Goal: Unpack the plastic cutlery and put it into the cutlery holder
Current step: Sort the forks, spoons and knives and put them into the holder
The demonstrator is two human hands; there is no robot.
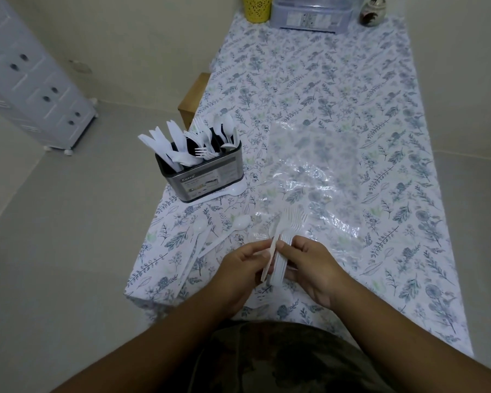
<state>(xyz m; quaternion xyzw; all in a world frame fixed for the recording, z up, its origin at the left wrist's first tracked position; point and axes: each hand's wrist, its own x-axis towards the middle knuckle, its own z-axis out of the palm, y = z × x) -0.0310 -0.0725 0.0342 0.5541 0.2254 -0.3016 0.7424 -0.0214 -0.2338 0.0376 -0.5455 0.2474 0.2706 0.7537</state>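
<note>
A stack of white plastic forks (pixel 288 225) is held over the near edge of the table. My right hand (pixel 309 265) grips the stack by its handles, tines pointing away. My left hand (pixel 243 265) pinches one fork handle at the left side of the stack. The metal cutlery holder (pixel 201 177) stands at the table's left edge, filled with white knives, forks and spoons. Two loose white spoons (pixel 233 228) lie on the cloth left of my hands. Another white spoon (pixel 233 191) lies against the holder's base.
Clear plastic wrapping (pixel 309 165) lies flat in the middle of the floral tablecloth (pixel 394 137). A yellow cup (pixel 257 8), a grey plastic box (pixel 312 15) and a small jar (pixel 373 12) stand at the far end. A white drawer unit (pixel 31 75) stands on the floor, left.
</note>
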